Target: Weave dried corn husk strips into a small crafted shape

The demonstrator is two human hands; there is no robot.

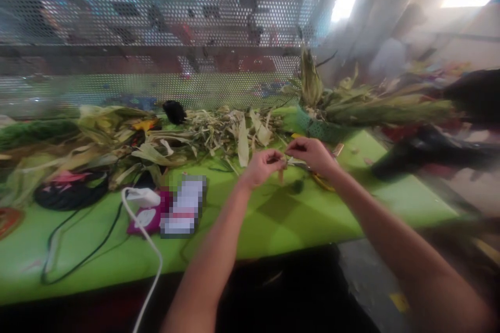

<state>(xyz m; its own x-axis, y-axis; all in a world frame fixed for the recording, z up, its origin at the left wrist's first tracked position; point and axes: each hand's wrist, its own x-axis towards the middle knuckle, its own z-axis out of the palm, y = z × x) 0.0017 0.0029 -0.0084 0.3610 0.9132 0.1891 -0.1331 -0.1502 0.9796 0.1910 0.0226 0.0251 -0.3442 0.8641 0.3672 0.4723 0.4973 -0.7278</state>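
Observation:
My left hand [265, 166] and my right hand [311, 155] are held close together above the green table, fingertips nearly touching. Both are closed in a pinch, and whatever is between the fingers is too small and blurred to name. Just below them a small dark green lump [298, 186] shows against the tabletop. Scissors-like yellow handles [322, 183] lie partly hidden behind my right wrist. Beyond my hands, dry corn husks [242, 143] and thin husk strips [213, 127] are heaped along the back.
A green basket [318, 127] of corn husks stands at the back right. On the left lie a phone [183, 205], a white charger [144, 197] with its cable, and a black coil [72, 190]. A perforated metal screen [156, 21] rises behind the table [312, 223]. Another person [392, 52] is blurred at right.

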